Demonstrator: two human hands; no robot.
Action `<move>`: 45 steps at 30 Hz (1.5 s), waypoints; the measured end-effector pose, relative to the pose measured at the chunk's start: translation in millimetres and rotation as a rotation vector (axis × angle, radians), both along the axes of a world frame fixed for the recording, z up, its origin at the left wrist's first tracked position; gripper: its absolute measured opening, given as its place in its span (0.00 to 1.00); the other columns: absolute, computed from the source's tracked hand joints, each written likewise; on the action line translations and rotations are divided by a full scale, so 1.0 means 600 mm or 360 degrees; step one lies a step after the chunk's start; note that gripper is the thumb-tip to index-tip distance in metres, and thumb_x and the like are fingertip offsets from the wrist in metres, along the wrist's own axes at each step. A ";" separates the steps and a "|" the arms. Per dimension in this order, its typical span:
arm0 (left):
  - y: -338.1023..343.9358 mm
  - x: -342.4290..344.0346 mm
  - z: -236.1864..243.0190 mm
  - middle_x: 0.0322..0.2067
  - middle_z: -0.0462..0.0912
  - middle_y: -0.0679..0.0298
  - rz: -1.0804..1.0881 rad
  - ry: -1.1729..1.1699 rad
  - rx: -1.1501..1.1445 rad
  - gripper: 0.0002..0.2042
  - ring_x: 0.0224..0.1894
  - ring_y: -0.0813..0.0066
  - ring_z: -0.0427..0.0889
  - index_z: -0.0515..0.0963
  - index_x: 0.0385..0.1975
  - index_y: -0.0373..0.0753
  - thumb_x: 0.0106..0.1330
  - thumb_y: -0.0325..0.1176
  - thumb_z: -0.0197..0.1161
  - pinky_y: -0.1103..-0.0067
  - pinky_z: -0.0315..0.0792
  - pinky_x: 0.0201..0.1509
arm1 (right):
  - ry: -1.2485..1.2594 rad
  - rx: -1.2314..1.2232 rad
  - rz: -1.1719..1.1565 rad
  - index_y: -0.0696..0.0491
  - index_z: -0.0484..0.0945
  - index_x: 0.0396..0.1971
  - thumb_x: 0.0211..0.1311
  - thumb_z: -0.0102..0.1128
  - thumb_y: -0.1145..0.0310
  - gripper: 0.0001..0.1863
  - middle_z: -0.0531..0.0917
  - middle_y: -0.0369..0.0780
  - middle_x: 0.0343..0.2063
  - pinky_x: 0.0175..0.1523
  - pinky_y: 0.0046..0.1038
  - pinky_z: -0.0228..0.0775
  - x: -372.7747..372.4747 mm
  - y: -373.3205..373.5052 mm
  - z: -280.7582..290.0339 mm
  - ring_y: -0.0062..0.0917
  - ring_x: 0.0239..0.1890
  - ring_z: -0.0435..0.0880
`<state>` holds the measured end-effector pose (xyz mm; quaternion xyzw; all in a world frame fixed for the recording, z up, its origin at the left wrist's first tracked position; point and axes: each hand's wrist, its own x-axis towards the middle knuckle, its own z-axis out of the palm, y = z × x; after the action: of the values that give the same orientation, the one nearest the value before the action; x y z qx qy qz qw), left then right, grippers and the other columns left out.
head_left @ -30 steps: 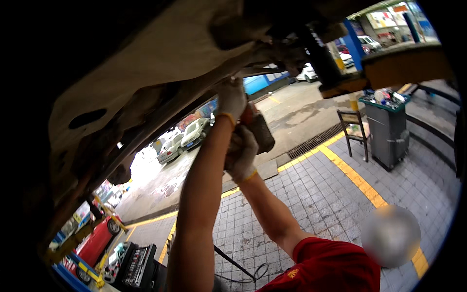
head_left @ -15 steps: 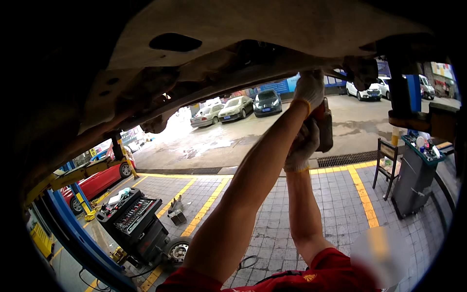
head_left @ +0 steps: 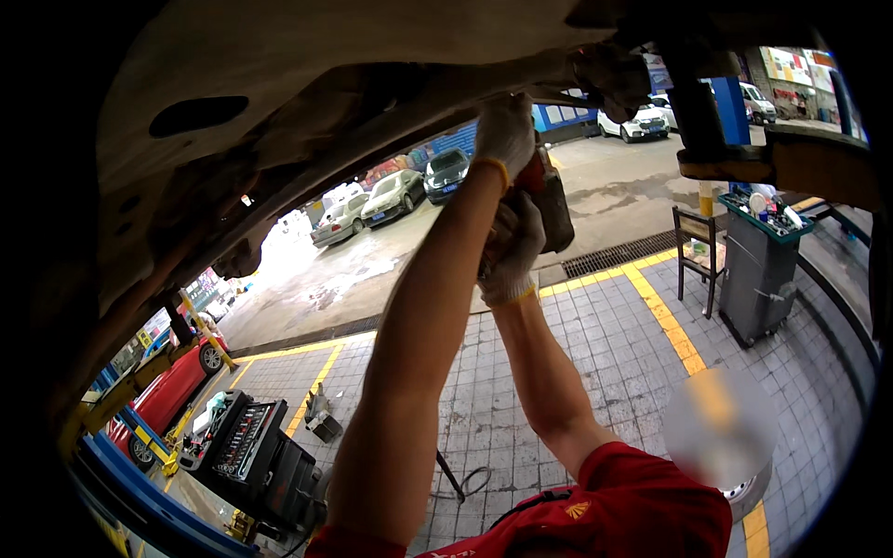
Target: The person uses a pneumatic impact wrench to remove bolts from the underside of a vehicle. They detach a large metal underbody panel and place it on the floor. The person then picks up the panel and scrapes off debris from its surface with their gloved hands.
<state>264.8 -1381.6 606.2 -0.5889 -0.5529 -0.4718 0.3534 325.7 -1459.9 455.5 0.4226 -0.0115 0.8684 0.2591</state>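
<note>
I look up at the dirty underbody of a raised car (head_left: 307, 102). Both my hands wear white gloves and are lifted to it. My left hand (head_left: 503, 133) is on top, pressed against the head of a dark power tool with a red part (head_left: 551, 203) where it meets the underbody. Just below, my right hand (head_left: 512, 249) is wrapped around the tool's grip. The tool's tip is hidden behind my left hand. My red sleeve (head_left: 614, 507) fills the lower edge.
A black tool cart (head_left: 251, 446) with sockets stands low left by a red car (head_left: 166, 395) and a blue lift post (head_left: 139, 484). At right are a grey cabinet (head_left: 758, 270) and a wooden chair (head_left: 694, 249). Yellow floor lines, a drain grate and parked cars lie beyond.
The view has swung left, bringing the tool cart and red car into sight. Both hands stay on the tool against the underbody, sitting slightly further right in the picture.
</note>
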 end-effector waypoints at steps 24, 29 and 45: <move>-0.033 -0.012 0.017 0.25 0.80 0.61 -0.0272 -0.0407 -0.0134 0.11 0.21 0.72 0.83 0.76 0.47 0.33 0.78 0.35 0.58 0.73 0.77 0.26 | 0.0221 -0.0003 0.0289 0.43 0.72 0.35 0.78 0.51 0.55 0.11 0.62 0.25 0.17 0.23 0.19 0.58 0.000 -0.028 0.019 0.14 0.18 0.61; -0.045 0.056 0.007 0.28 0.81 0.58 -0.0465 -0.0622 -0.0323 0.11 0.27 0.69 0.84 0.75 0.44 0.32 0.78 0.36 0.56 0.70 0.81 0.34 | 0.0142 -0.0036 0.0088 0.45 0.73 0.36 0.79 0.50 0.54 0.12 0.67 0.26 0.19 0.24 0.19 0.63 0.013 -0.007 0.018 0.15 0.19 0.66; -0.044 0.053 0.009 0.35 0.83 0.53 -0.0247 -0.0490 -0.0247 0.12 0.36 0.58 0.83 0.76 0.39 0.31 0.77 0.36 0.59 0.64 0.75 0.47 | 0.0127 -0.0067 0.0162 0.44 0.74 0.34 0.78 0.52 0.57 0.11 0.66 0.26 0.18 0.24 0.20 0.62 0.003 0.001 0.011 0.14 0.18 0.65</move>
<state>296.9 -1408.0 611.9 -0.5761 -0.5880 -0.5382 0.1806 327.3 -1459.5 462.0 0.4514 0.0385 0.8630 0.2237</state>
